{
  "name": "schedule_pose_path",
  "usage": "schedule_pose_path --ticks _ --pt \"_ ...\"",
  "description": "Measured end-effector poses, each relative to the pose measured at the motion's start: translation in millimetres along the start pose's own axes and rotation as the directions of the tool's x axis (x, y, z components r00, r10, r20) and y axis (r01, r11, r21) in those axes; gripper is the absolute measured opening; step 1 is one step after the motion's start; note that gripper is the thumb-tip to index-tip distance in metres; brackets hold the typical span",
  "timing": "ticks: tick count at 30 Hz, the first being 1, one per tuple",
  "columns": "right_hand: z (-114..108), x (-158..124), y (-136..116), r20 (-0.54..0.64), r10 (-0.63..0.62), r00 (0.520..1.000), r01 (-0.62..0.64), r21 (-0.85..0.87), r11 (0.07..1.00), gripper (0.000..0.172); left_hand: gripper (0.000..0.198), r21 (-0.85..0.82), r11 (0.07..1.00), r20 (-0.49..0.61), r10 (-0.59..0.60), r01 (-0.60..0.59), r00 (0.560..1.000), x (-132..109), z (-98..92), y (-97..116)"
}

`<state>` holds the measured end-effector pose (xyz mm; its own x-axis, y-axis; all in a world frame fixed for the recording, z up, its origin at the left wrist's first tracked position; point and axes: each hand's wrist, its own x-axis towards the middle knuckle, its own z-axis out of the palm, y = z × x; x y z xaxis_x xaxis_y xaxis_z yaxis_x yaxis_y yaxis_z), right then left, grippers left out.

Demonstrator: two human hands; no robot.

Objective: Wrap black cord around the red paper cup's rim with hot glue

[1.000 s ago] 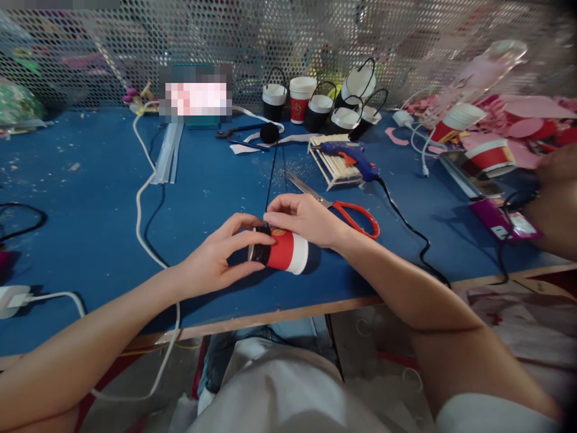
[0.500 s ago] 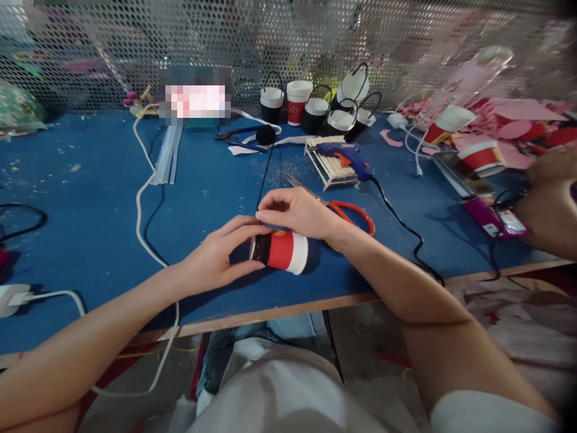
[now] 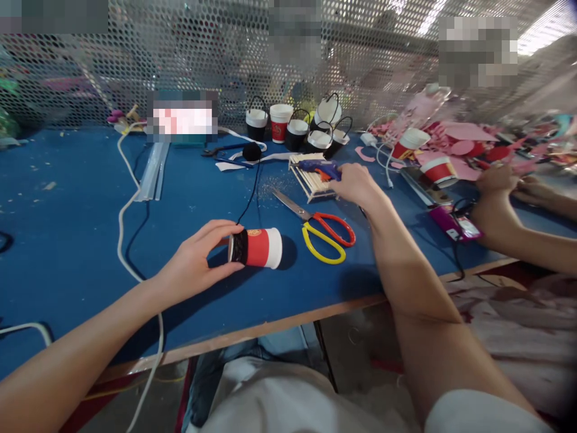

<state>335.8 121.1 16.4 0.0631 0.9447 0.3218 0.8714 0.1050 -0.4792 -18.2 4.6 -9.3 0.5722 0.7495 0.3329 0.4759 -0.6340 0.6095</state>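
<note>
My left hand [image 3: 207,249] grips the black-wrapped end of a red and white paper cup [image 3: 259,248] lying on its side. From that wrapped band a black cord [image 3: 251,201] runs back to a small dark ball of cord [image 3: 251,151]. Farther back, my right hand [image 3: 358,185] is closed around the handle of a blue glue gun [image 3: 318,165], which rests on a small wooden stick rack [image 3: 311,183]. Between my hands lie scissors [image 3: 325,231] with one red and one yellow handle, blades pointing away to the left.
Several paper cups [image 3: 280,123], most black-wrapped with loop handles, stand by the mesh screen [image 3: 189,66]. Clear glue sticks [image 3: 153,171] and a white cable [image 3: 121,222] lie left. At right, a co-worker's hands [image 3: 496,186] are near pink scraps [image 3: 469,132] and a purple box [image 3: 455,222].
My right hand has left the cord at the cup and moved back and right onto the glue gun. My left hand still holds the cup. The scissors are now uncovered.
</note>
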Motion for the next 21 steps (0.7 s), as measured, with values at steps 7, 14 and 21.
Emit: schedule_pose_path --ticks 7,14,21 --pt "12 -1 -6 -0.057 0.155 0.986 -0.163 -0.217 0.962 0.024 0.047 -0.032 0.999 -0.009 -0.039 0.039 0.999 -1 -0.2 -2" --pt "-13 -31 -42 0.038 0.11 0.993 -0.116 0.382 0.917 0.027 0.047 -0.075 0.997 -0.034 -0.024 0.021 0.999 2 -1.5 -4" --pt "-12 -79 -78 0.261 -0.103 0.96 -0.019 0.427 0.904 0.022 0.049 -0.049 0.999 -0.065 -0.01 0.007 0.998 0 -3.1 -9"
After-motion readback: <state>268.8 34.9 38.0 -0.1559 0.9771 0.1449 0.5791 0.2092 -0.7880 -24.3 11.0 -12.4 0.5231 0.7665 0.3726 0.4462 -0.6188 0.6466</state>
